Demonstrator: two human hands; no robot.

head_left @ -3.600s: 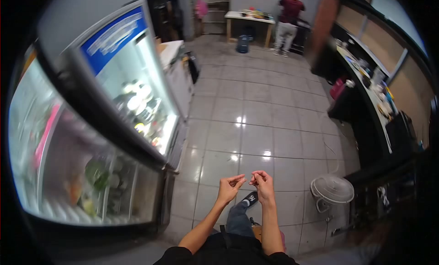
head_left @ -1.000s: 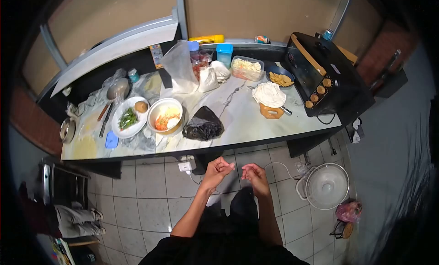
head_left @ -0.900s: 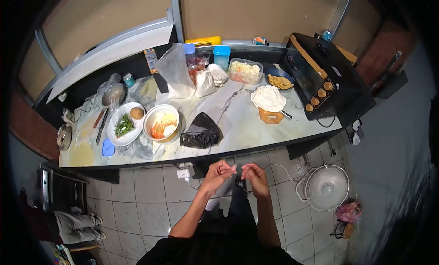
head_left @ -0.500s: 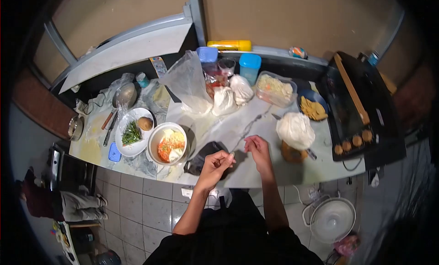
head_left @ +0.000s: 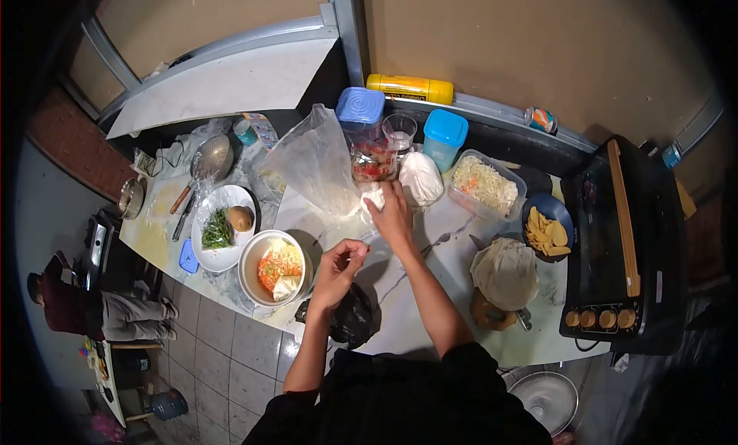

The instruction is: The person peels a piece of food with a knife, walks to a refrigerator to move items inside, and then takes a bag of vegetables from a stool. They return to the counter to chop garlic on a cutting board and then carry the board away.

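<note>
My right hand (head_left: 393, 218) reaches to the back of the counter, its fingers closed on a small white bundle (head_left: 373, 200), which it partly covers. My left hand (head_left: 337, 274) hovers above a black plastic bag (head_left: 355, 319), fingertips pinched together; whatever may be between them is too small to make out. Left of that hand stands a white tub (head_left: 244, 270) with an orange and pale mixture and a white lump inside. A second white bundle (head_left: 420, 179) sits right of my right hand. Behind it leans a clear plastic bag (head_left: 311, 164).
At left, a white plate (head_left: 201, 254) bears bagged greens and a brown round item. Right of my hands, a pale round stack (head_left: 505, 274) rests on a wooden board (head_left: 492, 314). Beyond are shredded vegetables (head_left: 483, 185), a blue bowl (head_left: 565, 214) and a black oven (head_left: 607, 245). A person (head_left: 77, 307) stands far left.
My right hand has moved forward from beside the left hand to the small white bundle. The puffed white cover over the wooden board now looks flat and round. The view has shifted.
</note>
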